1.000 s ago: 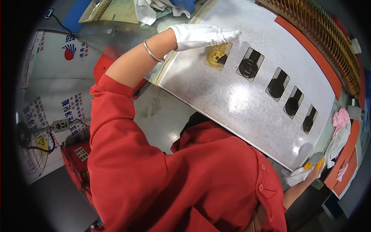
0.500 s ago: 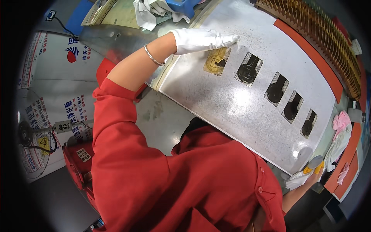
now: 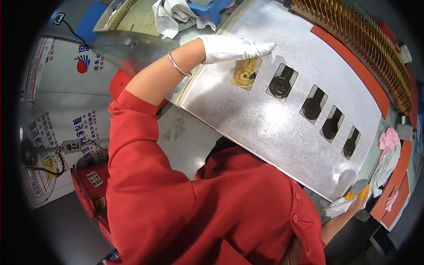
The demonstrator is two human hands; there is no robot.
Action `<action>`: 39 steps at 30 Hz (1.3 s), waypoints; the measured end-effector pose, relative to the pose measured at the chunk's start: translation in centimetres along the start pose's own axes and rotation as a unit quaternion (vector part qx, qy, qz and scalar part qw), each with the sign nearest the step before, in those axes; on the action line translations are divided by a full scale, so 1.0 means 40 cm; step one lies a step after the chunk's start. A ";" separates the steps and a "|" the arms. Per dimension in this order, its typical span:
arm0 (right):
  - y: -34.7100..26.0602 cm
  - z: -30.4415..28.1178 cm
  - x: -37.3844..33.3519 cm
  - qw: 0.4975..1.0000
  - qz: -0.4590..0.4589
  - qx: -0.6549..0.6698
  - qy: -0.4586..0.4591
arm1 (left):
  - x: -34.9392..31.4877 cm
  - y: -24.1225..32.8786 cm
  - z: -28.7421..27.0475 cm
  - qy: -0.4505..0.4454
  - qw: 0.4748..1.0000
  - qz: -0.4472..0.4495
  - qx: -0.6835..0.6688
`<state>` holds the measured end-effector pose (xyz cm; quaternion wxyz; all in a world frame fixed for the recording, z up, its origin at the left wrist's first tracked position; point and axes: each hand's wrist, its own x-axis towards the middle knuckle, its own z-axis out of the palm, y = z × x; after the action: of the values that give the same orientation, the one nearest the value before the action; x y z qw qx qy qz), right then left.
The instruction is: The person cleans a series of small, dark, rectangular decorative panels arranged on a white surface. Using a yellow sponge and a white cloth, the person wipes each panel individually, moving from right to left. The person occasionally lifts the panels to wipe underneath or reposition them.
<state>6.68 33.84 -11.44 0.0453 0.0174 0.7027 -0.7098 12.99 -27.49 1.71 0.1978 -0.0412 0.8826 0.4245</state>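
Since the earlier frames we see the board and its cards shifted slightly lower in view, while the left hand stays by the gold card. We count five cards in one slanting row on the white board: one gold card at the row's left end, then four dark cards, each showing a round black shape with a stem. Our left hand, gloved in white, lies just beyond the gold card, fingers straight and pressed together; we cannot tell whether it touches the board. Our right hand is at the board's lower right, next to one grey disc and something yellow; we cannot tell whether its fingers pinch either. We count two pink cloths on the right. One gold-brown rack holds a long line of leaves; one cream basket, top left, has contents too blurred to name.
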 end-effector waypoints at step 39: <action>-0.002 0.008 -0.001 0.995 -0.019 -0.074 0.058 | 0.047 0.025 -0.014 -0.024 0.999 0.020 -0.017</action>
<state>6.73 33.54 -11.34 -0.0080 0.0416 0.7547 -0.6547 10.84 -27.10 2.02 0.2098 -0.0166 0.8707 0.4445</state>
